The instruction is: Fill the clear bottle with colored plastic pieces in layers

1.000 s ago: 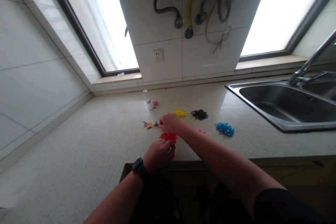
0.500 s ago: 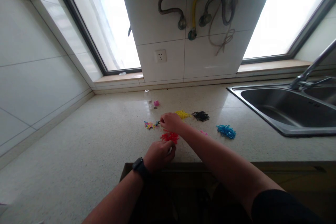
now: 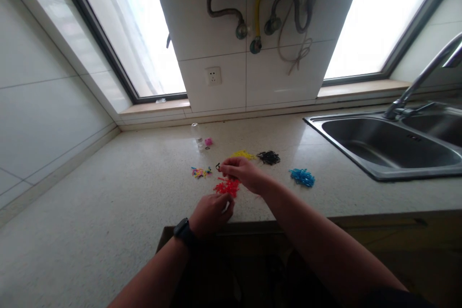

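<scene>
Between the thumb and fingertips of my right hand (image 3: 240,172) a small black rubber band (image 3: 217,166) is pinched, its loop sticking out to the left. That hand is just above a pile of red rubber bands (image 3: 225,187). My left hand (image 3: 211,212), with a dark watch on its wrist, rests at the near edge of the red pile. Its fingers are curled together, and what they hold, if anything, is hidden. To the left lies a small heap of mixed-colour bands (image 3: 200,172). Yellow bands (image 3: 244,154) lie beyond my right hand, partly covered by it.
Black bands (image 3: 268,157) and blue bands (image 3: 302,178) lie in piles to the right. Farther back stand a clear bottle (image 3: 197,137) and a small pink object (image 3: 208,141). A steel sink (image 3: 382,175) is set into the counter (image 3: 119,211) at right.
My right hand has drawn back from the mixed-colour heap, lifting the black band. My left hand stays by the red pile. The whole view has shifted slightly.
</scene>
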Demonstrator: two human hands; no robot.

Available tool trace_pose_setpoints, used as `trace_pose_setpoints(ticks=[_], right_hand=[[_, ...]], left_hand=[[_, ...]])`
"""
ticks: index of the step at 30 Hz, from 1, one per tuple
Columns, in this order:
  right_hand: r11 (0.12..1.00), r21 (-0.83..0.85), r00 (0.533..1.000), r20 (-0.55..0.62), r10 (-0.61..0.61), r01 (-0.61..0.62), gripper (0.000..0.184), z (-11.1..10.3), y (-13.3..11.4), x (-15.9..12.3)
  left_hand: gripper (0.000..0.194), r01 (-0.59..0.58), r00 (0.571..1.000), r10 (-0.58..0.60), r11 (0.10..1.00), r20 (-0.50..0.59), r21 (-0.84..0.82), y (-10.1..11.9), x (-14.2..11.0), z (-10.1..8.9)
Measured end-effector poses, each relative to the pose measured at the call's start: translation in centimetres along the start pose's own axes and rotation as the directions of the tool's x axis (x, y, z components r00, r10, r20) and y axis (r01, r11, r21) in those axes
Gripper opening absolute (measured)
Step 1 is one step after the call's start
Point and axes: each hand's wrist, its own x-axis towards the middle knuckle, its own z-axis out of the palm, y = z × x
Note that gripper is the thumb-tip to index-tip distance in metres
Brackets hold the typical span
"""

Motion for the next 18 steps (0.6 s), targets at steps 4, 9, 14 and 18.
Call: trace_pose_setpoints(ticks=[4,9,14,18], right_hand=[[0.99,0.139,1.0,0.008,-0.009,0.007,0.029,-0.4,-1.1,-3.1],[0.983,-0.179,0.997,-0.055,-0.05,0.039,0.026,-4.3,-1.0,-5.1],[0.711,-0.682,0.887,-0.42,-0.192,-0.169,0.026,-11.7,0.3,-4.5],[0.424,-0.795,0.807,-0.552,-0.211,-0.433,0.024,-15.4,0.6,-3.4]], left_hand=[[0.014,0.006,1.0,-0.005,1.0,0.006,-0.027,0.2,-0.1,-0.1],[0.02,0.001,1.0,-0.001,1.0,0.017,-0.024,0.3,-0.2,-0.1],[0.022,-0.001,0.999,0.002,0.999,0.049,-0.032,0.4,-0.1,-0.3],[0.023,0.009,1.0,-0.008,0.999,0.029,-0.043,0.5,0.0,-0.5]])
